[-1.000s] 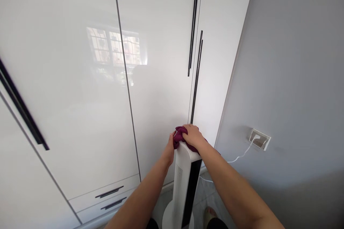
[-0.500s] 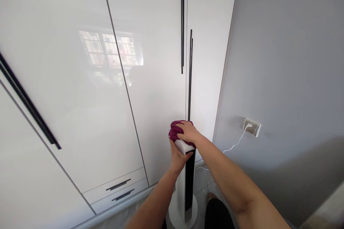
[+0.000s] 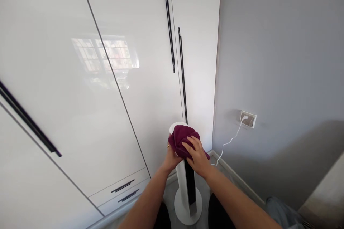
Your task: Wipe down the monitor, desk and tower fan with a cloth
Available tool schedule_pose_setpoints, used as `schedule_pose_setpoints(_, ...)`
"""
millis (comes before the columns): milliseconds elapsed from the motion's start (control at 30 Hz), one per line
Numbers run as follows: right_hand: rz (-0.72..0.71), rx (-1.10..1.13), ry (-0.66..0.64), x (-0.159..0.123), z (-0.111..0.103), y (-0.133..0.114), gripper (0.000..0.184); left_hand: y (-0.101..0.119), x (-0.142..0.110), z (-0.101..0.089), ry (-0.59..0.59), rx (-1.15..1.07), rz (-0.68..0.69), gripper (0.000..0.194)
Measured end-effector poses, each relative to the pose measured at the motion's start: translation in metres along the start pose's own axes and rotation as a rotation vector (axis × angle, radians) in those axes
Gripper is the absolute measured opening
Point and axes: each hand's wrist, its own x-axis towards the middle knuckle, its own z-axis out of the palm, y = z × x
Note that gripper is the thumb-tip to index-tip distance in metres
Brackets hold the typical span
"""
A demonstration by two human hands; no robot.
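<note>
We find the tower fan (image 3: 188, 186) standing upright on the floor (image 3: 209, 195), long axis vertical, its dark front strip facing us, just before the white wardrobe (image 3: 107, 96). A maroon cloth (image 3: 182, 139) lies bunched over its top. Against half a second ago, the cloth has come down over the near side of the fan's head, baring the round top rim behind it. Our right hand (image 3: 197, 155) lies flat, fingers spread, pressing the cloth. Our left hand (image 3: 170, 157) is curled around the fan's upper column under the cloth. A white cable (image 3: 228, 143) runs to the wall socket (image 3: 247, 118).
</note>
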Motion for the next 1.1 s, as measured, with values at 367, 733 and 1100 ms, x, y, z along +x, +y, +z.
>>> schedule_pose_setpoints(367,0.252,0.211,-0.067,-0.125,0.077,0.015,0.078,0.059,0.061,-0.069,-0.027,0.508,0.006,0.064)
schedule_pose_setpoints(733,0.95,0.78,0.433,-0.096,0.0,0.032,0.047,0.095,0.123,0.001,-0.359,0.898,-0.046,0.055)
schedule_pose_setpoints(1100,0.339,0.798,0.146,0.025,-0.007,0.027,0.071,0.1,0.123,0.006,-0.363,1.155,-0.072,0.048)
